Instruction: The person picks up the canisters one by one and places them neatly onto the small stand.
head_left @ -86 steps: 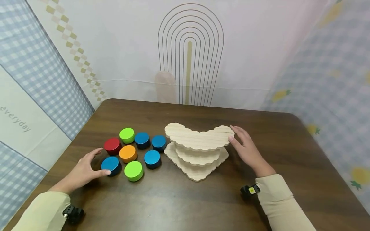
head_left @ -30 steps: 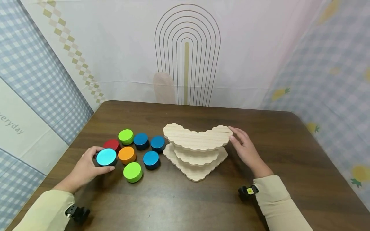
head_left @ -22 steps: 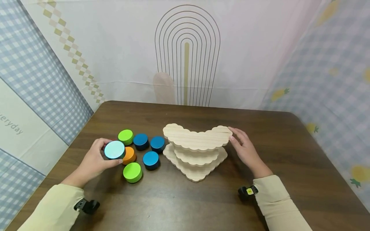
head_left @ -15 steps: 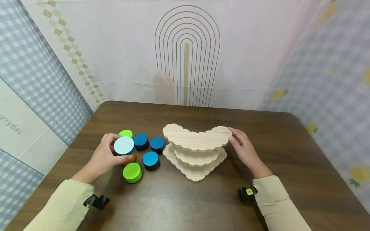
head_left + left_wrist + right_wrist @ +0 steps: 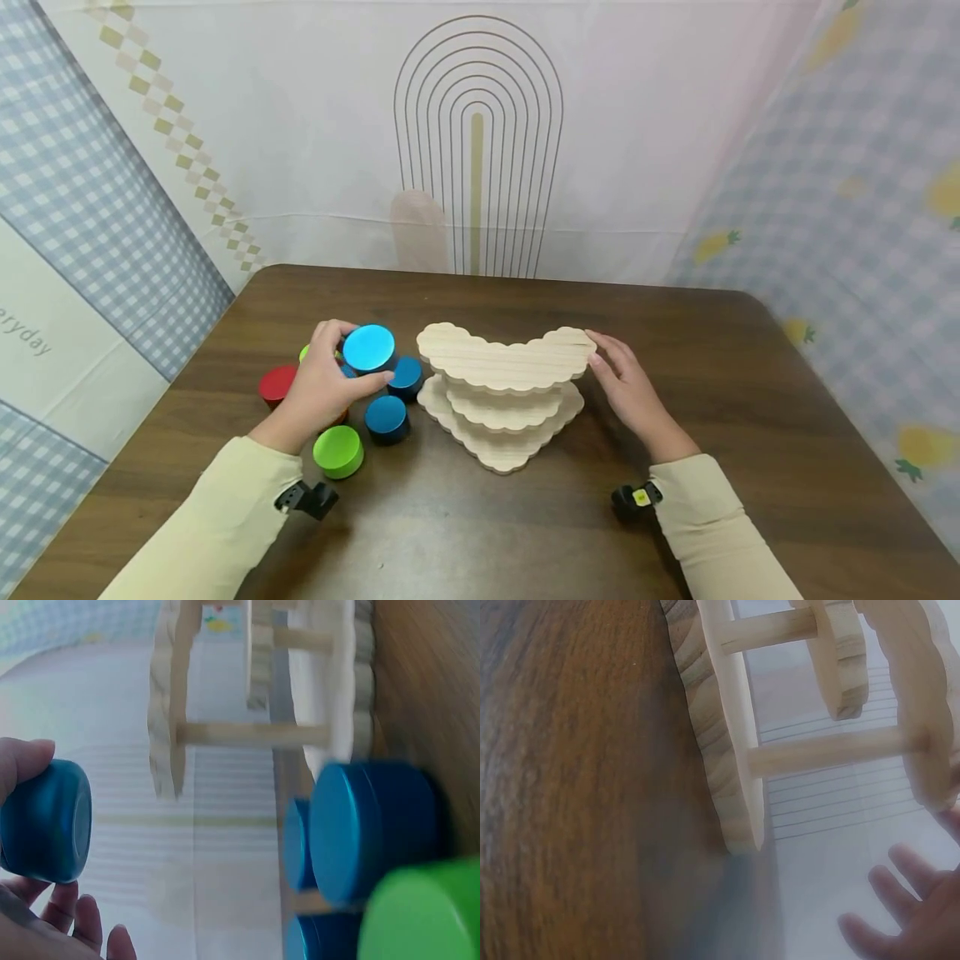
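In the head view my left hand grips a blue round tin by its sides, raised over the other tins. The left wrist view shows this tin's side and base between thumb and fingers. To its right stands a tiered wooden stand with scalloped edges; dowels join its tiers. My right hand touches the right end of the top tier, thumb in front and fingertips behind. In the right wrist view several of its fingers are spread and clear of the wood.
On the table, a blue tin and another blue tin stand left of the stand. A green tin is nearest the front, and a red tin lies farther left. Partly hidden behind my left hand are further tins.
My left hand has taken hold of the blue tin at the front left, lifted it and carried it right and away over the others. The right hand stays at the stand.
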